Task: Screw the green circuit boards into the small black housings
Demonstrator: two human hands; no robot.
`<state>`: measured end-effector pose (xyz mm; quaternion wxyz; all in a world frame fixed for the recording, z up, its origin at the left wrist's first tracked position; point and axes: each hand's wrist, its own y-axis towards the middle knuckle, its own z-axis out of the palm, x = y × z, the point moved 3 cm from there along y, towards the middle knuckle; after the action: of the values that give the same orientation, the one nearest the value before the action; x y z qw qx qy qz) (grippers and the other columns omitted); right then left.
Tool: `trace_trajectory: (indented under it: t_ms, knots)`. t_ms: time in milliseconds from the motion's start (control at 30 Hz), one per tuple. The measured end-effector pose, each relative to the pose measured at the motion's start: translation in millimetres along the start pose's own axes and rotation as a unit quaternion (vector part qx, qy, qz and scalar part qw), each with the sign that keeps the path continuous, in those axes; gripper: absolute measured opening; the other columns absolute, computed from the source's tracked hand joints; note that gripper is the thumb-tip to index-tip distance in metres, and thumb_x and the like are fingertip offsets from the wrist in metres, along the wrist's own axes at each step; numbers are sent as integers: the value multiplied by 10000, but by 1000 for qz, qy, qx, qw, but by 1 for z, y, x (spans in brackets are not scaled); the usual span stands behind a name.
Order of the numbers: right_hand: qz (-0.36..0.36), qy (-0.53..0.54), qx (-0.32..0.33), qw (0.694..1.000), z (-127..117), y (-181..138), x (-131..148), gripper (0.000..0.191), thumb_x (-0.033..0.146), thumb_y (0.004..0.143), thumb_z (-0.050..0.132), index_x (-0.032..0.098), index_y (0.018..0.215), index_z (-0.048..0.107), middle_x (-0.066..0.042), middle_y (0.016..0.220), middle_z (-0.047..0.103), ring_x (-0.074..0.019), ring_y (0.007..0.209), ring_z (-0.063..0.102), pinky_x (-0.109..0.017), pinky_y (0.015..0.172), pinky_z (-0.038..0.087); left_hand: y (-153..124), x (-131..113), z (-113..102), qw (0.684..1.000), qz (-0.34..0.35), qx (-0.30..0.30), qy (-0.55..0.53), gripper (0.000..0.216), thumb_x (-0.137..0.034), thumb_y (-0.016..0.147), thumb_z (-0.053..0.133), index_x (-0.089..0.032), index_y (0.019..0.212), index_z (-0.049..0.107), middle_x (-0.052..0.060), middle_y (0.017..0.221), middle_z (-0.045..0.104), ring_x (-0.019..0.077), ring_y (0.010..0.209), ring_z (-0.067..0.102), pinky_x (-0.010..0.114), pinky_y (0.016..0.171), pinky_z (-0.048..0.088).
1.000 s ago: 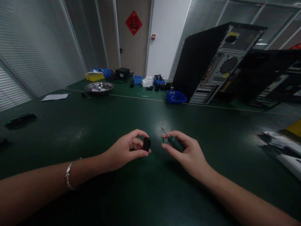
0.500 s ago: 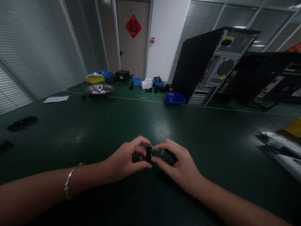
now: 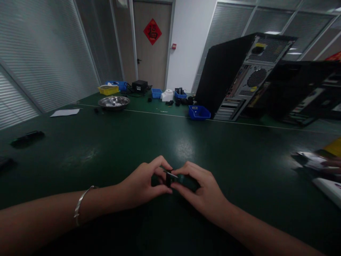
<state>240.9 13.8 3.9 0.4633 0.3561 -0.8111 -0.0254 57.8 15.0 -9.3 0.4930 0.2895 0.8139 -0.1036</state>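
My left hand pinches a small black rectangular part between thumb and fingers, low in the middle of the head view. Opposite it, my right hand is closed around a dark, rounded, handle-like piece. A thin pale strip runs from that piece toward the black part. The two pieces meet or nearly meet between my fingertips; whether they are joined I cannot tell. My palms and fingers hide much of both.
A green table spreads before me. Dark objects lie left. A metal bowl, blue bin and tilted computer case stand farther back. At right, another person's hand is by white items.
The pale strip has tilted and now sits across the top of the black part, where green circuitry showed before. At right, another person's hand has come into view and the white items have shifted.
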Motion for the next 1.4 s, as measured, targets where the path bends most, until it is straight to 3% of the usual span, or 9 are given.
trace_trajectory:
  t_ms: [233, 333, 433, 600, 933, 1033, 1133, 1267, 1400]
  knots:
    - [-24, -28, 8, 999, 2, -2, 1, 156, 149, 864, 667, 206, 1010, 663, -31, 852, 631, -176, 750, 618, -282, 656, 474, -2, -4, 1, 1000, 19, -4, -8, 391, -157, 819, 735, -181, 1121, 488, 58, 935, 743, 228, 893, 704, 346, 766, 510]
    - [-38, -50, 11, 998, 1, -3, 1, 161, 144, 876, 632, 202, 1025, 653, -34, 843, 628, -173, 723, 615, -277, 628, 468, -2, -5, 2, 995, 12, 11, -95, 328, -173, 876, 669, -189, 1139, 473, 67, 995, 731, 221, 958, 688, 361, 834, 497]
    - [-52, -64, 10, 997, 1, -3, 2, 174, 154, 887, 610, 188, 1054, 646, -46, 850, 636, -177, 717, 623, -278, 617, 468, 0, -4, 4, 981, -21, 13, -191, 201, -193, 926, 597, -182, 1088, 477, 58, 940, 724, 200, 895, 686, 322, 759, 491]
    - [-61, -83, 1, 995, 3, -3, 0, 183, 195, 899, 614, 150, 1073, 650, -76, 862, 659, -191, 727, 645, -287, 628, 484, 4, 2, 6, 960, -76, 0, -269, 326, -153, 866, 667, -166, 1141, 492, 0, 791, 703, 171, 793, 674, 300, 726, 472]
    - [-71, -135, 2, 988, 5, -5, 3, 267, 235, 927, 555, 207, 1189, 600, -65, 887, 673, -189, 727, 651, -281, 621, 495, 9, 4, 2, 943, -100, -15, -318, 158, -164, 809, 741, -133, 948, 671, 45, 876, 737, 188, 840, 689, 354, 824, 504]
    - [-63, -96, -23, 993, 0, -6, 2, 353, 214, 925, 563, 240, 1276, 534, -64, 951, 673, -194, 776, 648, -288, 659, 512, 14, 10, -19, 942, -89, -84, -312, 129, -159, 841, 713, -117, 963, 699, 68, 901, 736, 198, 866, 677, 347, 838, 501]
    - [-46, -67, -44, 996, -4, -7, -3, 350, 186, 915, 588, 250, 1256, 547, -60, 964, 665, -200, 815, 639, -293, 689, 514, 19, 30, -61, 922, -79, -224, -307, 111, -130, 903, 633, -111, 996, 690, 93, 964, 734, 190, 884, 668, 323, 842, 504]
    - [-27, -53, -41, 997, -6, -6, -7, 207, 177, 915, 602, 235, 1111, 634, -35, 863, 637, -180, 745, 612, -279, 638, 479, 14, 72, -131, 839, -76, -448, -299, 181, -83, 984, 466, -120, 963, 642, 85, 980, 707, 168, 918, 672, 305, 856, 530]
    - [-27, -33, -10, 999, -3, -6, -7, 180, 178, 915, 605, 220, 1084, 653, -36, 861, 637, -177, 748, 608, -279, 638, 469, -2, 111, -176, 750, -101, -584, -294, 253, -268, 961, 583, -142, 1180, 595, 93, 1151, 641, 225, 939, 662, 404, 789, 570]
